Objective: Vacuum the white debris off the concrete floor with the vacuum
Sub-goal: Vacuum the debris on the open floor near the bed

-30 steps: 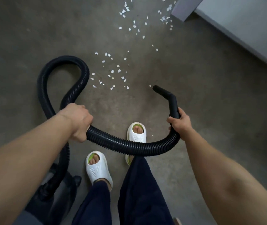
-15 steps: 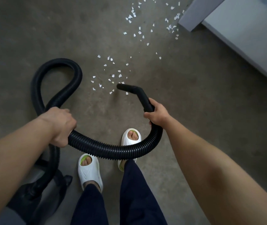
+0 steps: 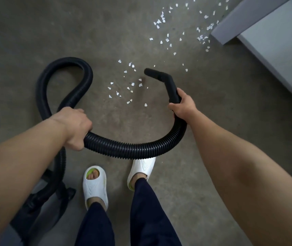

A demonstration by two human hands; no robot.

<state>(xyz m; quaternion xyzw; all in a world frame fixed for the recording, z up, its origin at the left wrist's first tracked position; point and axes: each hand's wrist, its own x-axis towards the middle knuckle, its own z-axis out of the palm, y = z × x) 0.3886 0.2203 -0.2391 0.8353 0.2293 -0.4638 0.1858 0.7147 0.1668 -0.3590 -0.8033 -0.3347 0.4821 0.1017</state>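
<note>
While small white debris flakes lie scattered on the grey concrete floor, the black bent plastic nozzle points at the nearest ones. The right hand is curled round the nozzle's stem, and the left hand grips the black ribbed hose above white foam slippers.

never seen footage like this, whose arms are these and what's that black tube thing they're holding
The camera sits on a person's head and looks down, so the two bare arms are the wearer's own. The left hand grips the ribbed black hose. The right hand grips the rigid nozzle, whose tip points toward white debris scattered on the concrete floor. The vacuum body stands at lower left, near the white slippers. More scraps lie farther off, by a pale grey structure.
</note>
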